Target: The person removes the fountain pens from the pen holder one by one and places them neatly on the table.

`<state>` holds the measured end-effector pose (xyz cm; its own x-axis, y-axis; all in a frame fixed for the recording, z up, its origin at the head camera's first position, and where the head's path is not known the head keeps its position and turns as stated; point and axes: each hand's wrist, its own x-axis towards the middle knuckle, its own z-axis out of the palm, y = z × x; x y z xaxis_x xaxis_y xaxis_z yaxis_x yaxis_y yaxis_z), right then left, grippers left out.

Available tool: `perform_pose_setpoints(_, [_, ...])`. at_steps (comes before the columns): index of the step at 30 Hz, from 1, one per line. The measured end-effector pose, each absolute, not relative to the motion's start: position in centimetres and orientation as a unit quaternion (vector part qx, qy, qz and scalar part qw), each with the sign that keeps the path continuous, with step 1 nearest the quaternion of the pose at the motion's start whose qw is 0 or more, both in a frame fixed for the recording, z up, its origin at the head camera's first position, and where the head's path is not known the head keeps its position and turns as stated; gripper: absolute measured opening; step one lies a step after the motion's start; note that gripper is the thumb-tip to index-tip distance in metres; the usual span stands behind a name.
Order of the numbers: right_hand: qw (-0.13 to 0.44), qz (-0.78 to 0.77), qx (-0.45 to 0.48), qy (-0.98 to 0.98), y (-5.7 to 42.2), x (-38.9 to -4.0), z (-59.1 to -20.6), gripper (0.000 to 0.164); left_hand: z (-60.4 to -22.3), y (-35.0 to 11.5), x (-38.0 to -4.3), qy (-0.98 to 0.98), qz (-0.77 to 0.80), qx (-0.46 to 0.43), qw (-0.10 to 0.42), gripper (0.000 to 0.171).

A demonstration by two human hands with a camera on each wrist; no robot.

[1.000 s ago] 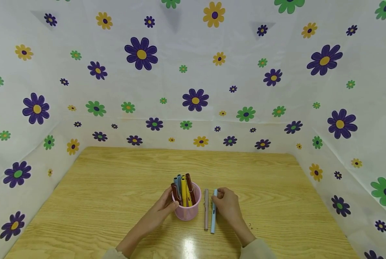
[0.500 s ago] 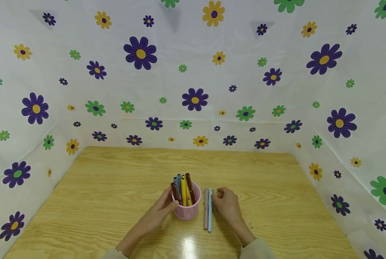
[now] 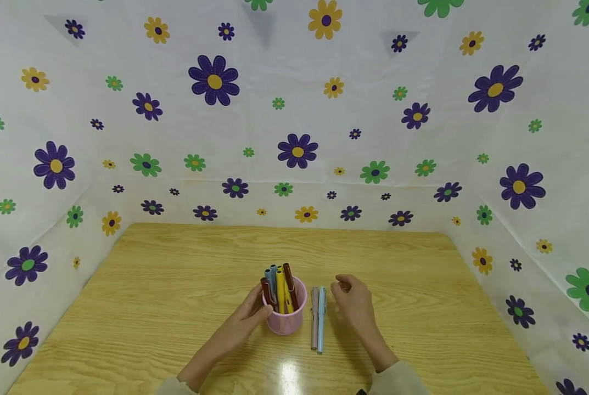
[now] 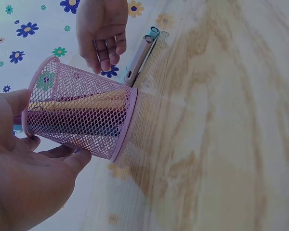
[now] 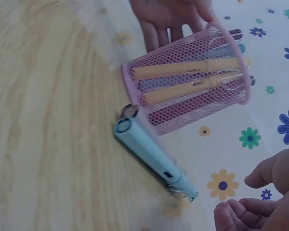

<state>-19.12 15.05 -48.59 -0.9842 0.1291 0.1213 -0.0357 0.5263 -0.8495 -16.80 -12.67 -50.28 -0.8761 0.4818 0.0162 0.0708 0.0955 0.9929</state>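
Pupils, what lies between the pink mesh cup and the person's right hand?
A greyish pen, nearer the pink mesh cup, and a light blue pen, nearer the right hand, lie there side by side; the head view shows both.

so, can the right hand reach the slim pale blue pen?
Likely yes: the right hand is beside the pale blue pen, nothing between; slim greyish pen on its other side.

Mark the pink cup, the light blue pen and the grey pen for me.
Pink cup (image 3: 284, 325): head view, on its front wall.
Light blue pen (image 5: 147, 150): right wrist view, on its barrel.
Grey pen (image 3: 314, 319): head view, at mid-length.
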Motion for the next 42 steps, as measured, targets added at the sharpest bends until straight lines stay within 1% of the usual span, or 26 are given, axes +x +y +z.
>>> perform_pose_setpoints(4, [0.084, 0.514, -0.023, -0.853, 15.3, -19.4, -48.0, 0.032, -50.4, -12.6, -16.9, 0.721, 0.646, 0.194, 0.157, 0.070])
perform_pose_setpoints(13, [0.054, 0.614, -0.007, -0.787, 14.8, -20.1, -47.2, 0.033, -50.5, -12.6, -17.0, 0.721, 0.646, 0.196, 0.155, 0.069])
perform_pose_setpoints(22, [0.038, 0.665, 0.017, -0.746, 14.1, -20.5, -46.8, 0.034, -50.5, -12.5, -17.0, 0.719, 0.649, 0.196, 0.154, 0.070])
perform_pose_setpoints(31, [0.028, 0.683, 0.033, -0.729, 12.6, -20.8, -46.3, 0.029, -50.5, -12.4, -17.0, 0.719, 0.650, 0.196, 0.150, 0.070])
perform_pose_setpoints(42, [0.013, 0.656, 0.066, -0.752, 10.6, -20.6, -46.0, 0.030, -50.6, -12.5, -16.8, 0.721, 0.650, 0.190, 0.148, 0.070])
